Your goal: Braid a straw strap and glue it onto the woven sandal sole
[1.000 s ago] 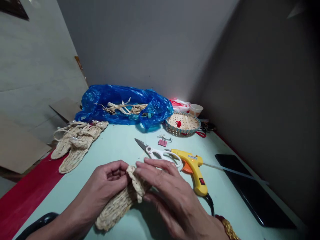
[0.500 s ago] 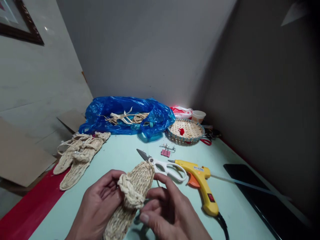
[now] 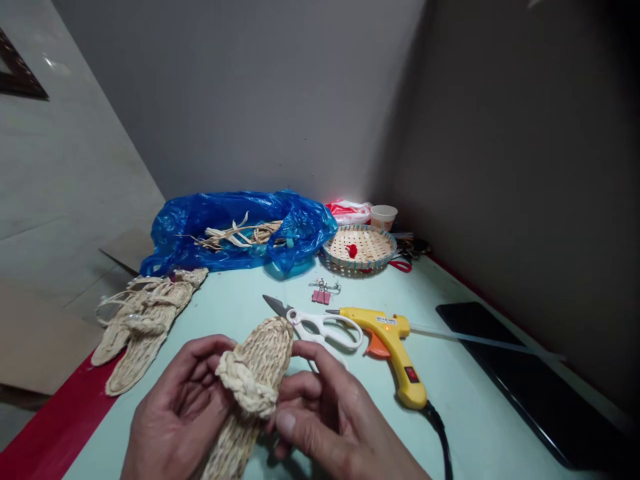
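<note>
A woven straw sandal (image 3: pixel 265 353) with a braided strap across it is held between my two hands at the front of the table. My left hand (image 3: pixel 183 407) grips its left side by the strap's end, fingers curled partly beneath it. On the opposite side, my right hand (image 3: pixel 333 407) has its index finger along the toe edge and its thumb close to the strap's right end. White-handled scissors (image 3: pixel 325 330) lie just beyond the toe. To their right rests a yellow hot glue gun (image 3: pixel 397 340) with a glue stick in its back.
A pair of straw sandals (image 3: pixel 145 327) lies at the left. Behind are a blue plastic bag (image 3: pixel 170 227) with straw strands, a woven basket (image 3: pixel 383 257) holding a small red piece, and a paper cup (image 3: pixel 384 217). A pink binder clip (image 3: pixel 321 295) and a black flat object (image 3: pixel 525 387) also lie there.
The view has shifted, so the table's things appear slightly further left. Both hands keep hold of the sandal, which has barely turned.
</note>
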The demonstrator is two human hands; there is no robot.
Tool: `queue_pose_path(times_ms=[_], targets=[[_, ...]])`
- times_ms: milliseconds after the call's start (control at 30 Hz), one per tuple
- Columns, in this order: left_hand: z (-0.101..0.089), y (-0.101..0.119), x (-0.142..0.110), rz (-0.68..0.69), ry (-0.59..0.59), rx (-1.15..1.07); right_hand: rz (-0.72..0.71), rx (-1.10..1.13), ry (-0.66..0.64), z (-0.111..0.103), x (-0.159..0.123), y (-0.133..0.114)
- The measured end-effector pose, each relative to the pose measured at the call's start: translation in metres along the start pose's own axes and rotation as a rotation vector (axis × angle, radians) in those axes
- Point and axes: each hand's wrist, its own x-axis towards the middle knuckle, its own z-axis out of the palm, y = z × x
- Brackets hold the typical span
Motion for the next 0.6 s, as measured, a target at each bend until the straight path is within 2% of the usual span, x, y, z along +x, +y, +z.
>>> queue_pose_path(times_ms=[133, 233, 333, 400, 533, 600], targets=[[0.005, 0.007, -0.004, -0.077, -0.057, -0.037, -0.005, -0.095, -0.025, -0.006, 0.006, 0.003], [0.007, 0.008, -0.01, -0.022, -0.08, 0.039, 0.053, -0.108, -0.065, -0.006, 0.008, -0.001], [0.005, 0.006, -0.014, 0.013, -0.074, 0.167, 0.04, -0.096, -0.101, -0.004, 0.008, -0.005], [0.003, 0.005, -0.014, 0.076, -0.079, 0.231, 0.044, -0.106, -0.071, -0.002, 0.007, -0.003], [0.003, 0.005, -0.013, 0.399, -0.045, 0.31, 0.026, -0.149, 0.034, -0.002, 0.006, 0.01], [0.004, 0.006, -0.014, 0.358, -0.07, 0.313, -0.003, -0.176, 0.042, -0.003, 0.006, 0.019]])
